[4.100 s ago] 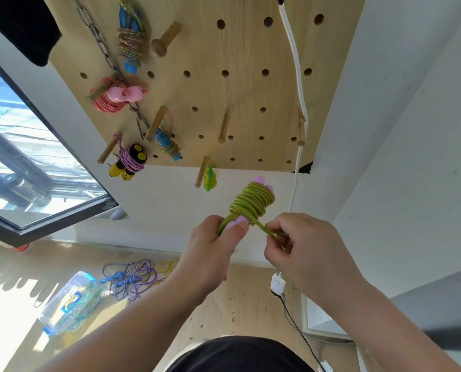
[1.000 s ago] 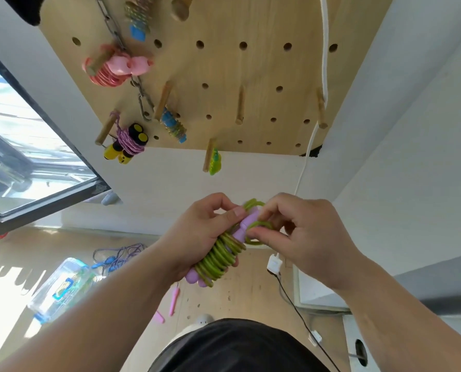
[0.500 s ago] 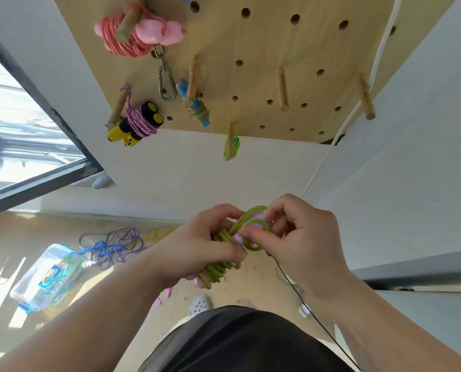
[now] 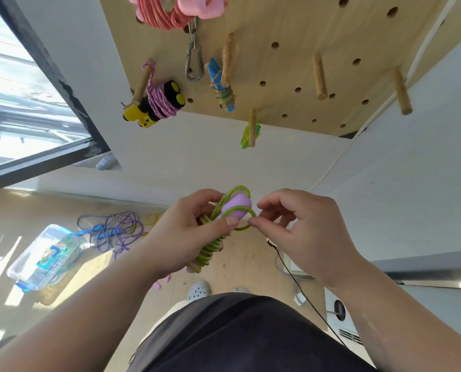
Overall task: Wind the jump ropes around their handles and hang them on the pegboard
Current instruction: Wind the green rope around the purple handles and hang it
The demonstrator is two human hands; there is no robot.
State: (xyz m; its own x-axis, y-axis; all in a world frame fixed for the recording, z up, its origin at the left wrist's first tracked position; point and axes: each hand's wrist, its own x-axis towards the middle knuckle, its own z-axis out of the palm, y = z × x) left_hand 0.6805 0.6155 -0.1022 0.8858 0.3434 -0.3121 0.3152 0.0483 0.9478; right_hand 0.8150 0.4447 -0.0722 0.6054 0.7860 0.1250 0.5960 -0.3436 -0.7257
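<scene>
My left hand (image 4: 181,234) grips a green jump rope (image 4: 210,248) coiled around its purple handles (image 4: 236,205), held at chest height below the wooden pegboard (image 4: 291,63). My right hand (image 4: 301,229) pinches a loose green loop at the top handle between thumb and forefinger. On the pegboard hang a pink wound rope (image 4: 170,9), a purple rope on yellow-black handles (image 4: 159,103), a blue-handled rope (image 4: 221,87) and a small green bundle (image 4: 249,134). Two bare pegs (image 4: 319,76) (image 4: 402,89) stick out at the right.
A tangle of blue and purple ropes (image 4: 113,232) lies on the floor beside a clear plastic box (image 4: 44,256). A white cable (image 4: 339,157) runs down the wall, a black cable (image 4: 299,285) crosses the floor. A window (image 4: 22,103) is at left. A carabiner (image 4: 194,63) hangs from a chain.
The view has tilted down and nearer the board. My right hand has pulled the last green loop over the end of the purple handle; my left hand keeps its grip on the coil.
</scene>
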